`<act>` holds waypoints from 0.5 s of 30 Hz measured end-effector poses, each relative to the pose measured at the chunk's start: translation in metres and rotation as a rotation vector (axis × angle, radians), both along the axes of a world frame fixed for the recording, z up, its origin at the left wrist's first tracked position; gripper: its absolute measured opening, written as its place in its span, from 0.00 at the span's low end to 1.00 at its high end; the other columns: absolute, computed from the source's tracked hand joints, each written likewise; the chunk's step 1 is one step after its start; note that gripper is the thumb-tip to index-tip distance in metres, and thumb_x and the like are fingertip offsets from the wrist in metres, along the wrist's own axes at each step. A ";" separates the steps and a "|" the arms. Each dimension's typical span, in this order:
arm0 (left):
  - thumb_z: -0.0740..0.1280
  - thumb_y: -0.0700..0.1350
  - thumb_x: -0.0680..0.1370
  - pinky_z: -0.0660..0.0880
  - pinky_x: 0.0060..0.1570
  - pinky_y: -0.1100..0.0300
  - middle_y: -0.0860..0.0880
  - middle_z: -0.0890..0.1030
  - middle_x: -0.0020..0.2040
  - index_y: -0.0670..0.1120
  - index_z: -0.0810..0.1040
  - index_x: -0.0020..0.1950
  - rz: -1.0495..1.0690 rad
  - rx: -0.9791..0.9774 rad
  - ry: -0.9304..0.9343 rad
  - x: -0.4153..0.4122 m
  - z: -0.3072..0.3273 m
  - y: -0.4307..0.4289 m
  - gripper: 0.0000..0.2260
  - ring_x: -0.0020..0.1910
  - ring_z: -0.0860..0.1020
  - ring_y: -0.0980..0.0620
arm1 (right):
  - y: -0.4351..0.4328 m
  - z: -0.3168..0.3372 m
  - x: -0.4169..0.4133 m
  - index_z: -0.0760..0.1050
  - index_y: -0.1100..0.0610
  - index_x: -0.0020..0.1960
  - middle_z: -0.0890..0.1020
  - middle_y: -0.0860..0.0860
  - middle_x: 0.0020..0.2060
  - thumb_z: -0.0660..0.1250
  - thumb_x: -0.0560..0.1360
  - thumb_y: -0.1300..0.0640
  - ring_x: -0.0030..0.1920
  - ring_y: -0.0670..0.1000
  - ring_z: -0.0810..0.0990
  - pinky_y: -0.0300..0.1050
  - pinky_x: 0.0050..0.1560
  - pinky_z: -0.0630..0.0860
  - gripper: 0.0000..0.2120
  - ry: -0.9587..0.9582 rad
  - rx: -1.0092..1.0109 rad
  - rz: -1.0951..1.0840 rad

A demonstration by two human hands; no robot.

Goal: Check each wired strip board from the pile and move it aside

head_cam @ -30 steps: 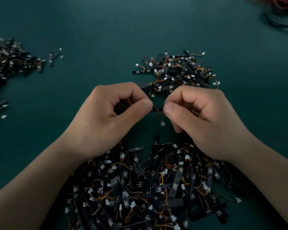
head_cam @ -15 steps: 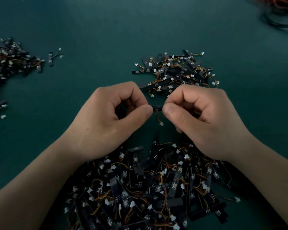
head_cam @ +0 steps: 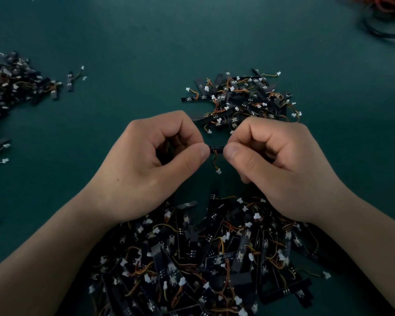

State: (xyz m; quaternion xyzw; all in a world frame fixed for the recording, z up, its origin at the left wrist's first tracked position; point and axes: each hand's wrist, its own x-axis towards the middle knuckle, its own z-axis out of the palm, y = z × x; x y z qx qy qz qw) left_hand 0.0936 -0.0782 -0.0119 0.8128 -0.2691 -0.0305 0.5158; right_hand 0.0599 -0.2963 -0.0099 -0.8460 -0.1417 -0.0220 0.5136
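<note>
A small black strip board (head_cam: 216, 148) is held level between my two hands above the table. My left hand (head_cam: 151, 165) pinches its left end with thumb and curled fingers. My right hand (head_cam: 281, 165) pinches its right end the same way. A short orange-yellow wire with a white connector (head_cam: 218, 171) hangs down from the board. Below my wrists lies the big pile of black strip boards (head_cam: 205, 258) with tangled wires. A smaller pile of the same boards (head_cam: 244, 99) lies just beyond my hands.
The surface is a dark green table mat (head_cam: 128, 42). Another heap of boards (head_cam: 12, 87) sits at the far left, with a single loose board (head_cam: 70, 82) beside it. Red and black cables (head_cam: 388, 17) are coiled at the top right corner.
Both hands stay in nearly the same place, pinching the board. The gap between my thumbs has widened slightly, and the hanging wire with its white connector shows more fully.
</note>
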 end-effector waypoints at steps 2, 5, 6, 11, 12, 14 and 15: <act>0.68 0.50 0.79 0.66 0.29 0.70 0.54 0.74 0.30 0.50 0.78 0.42 0.006 -0.014 0.008 0.000 0.000 0.000 0.08 0.27 0.69 0.60 | 0.000 -0.001 0.000 0.73 0.54 0.35 0.75 0.54 0.26 0.67 0.81 0.50 0.25 0.55 0.70 0.53 0.26 0.67 0.17 0.015 -0.021 0.019; 0.68 0.51 0.80 0.67 0.29 0.68 0.55 0.76 0.31 0.50 0.80 0.44 0.004 -0.035 0.028 0.000 0.000 0.000 0.07 0.28 0.70 0.59 | 0.000 -0.002 0.001 0.70 0.57 0.31 0.73 0.56 0.24 0.63 0.80 0.48 0.24 0.56 0.70 0.55 0.26 0.66 0.21 0.023 -0.037 0.065; 0.68 0.52 0.80 0.69 0.29 0.66 0.54 0.78 0.33 0.50 0.81 0.45 0.004 -0.031 0.033 0.000 0.000 0.000 0.07 0.28 0.72 0.57 | -0.001 -0.002 0.001 0.69 0.58 0.31 0.73 0.56 0.24 0.62 0.80 0.49 0.24 0.55 0.69 0.54 0.26 0.66 0.21 0.012 -0.017 0.072; 0.69 0.45 0.80 0.80 0.42 0.51 0.57 0.87 0.48 0.55 0.84 0.60 -0.019 0.034 0.101 0.000 0.001 0.000 0.11 0.41 0.83 0.48 | -0.005 -0.004 0.006 0.76 0.56 0.37 0.76 0.51 0.27 0.60 0.84 0.58 0.25 0.45 0.70 0.34 0.29 0.66 0.17 -0.046 0.219 -0.022; 0.69 0.44 0.78 0.80 0.46 0.55 0.59 0.86 0.51 0.55 0.84 0.61 -0.059 0.092 0.092 0.000 0.002 0.001 0.13 0.45 0.83 0.49 | -0.005 -0.004 0.007 0.78 0.55 0.41 0.78 0.51 0.28 0.60 0.85 0.57 0.24 0.45 0.69 0.35 0.28 0.66 0.16 -0.025 0.253 -0.042; 0.70 0.40 0.73 0.77 0.53 0.60 0.60 0.84 0.57 0.56 0.85 0.60 -0.166 0.229 0.044 0.000 0.005 0.001 0.18 0.52 0.82 0.51 | -0.005 -0.006 0.008 0.79 0.54 0.43 0.78 0.51 0.27 0.59 0.86 0.55 0.24 0.46 0.69 0.37 0.25 0.65 0.16 0.009 0.275 -0.062; 0.70 0.40 0.71 0.74 0.58 0.63 0.61 0.82 0.59 0.57 0.86 0.58 -0.204 0.291 0.007 -0.001 0.006 0.001 0.19 0.56 0.81 0.54 | -0.005 -0.006 0.008 0.79 0.55 0.42 0.78 0.51 0.27 0.59 0.86 0.55 0.24 0.47 0.69 0.37 0.25 0.65 0.17 0.014 0.271 -0.065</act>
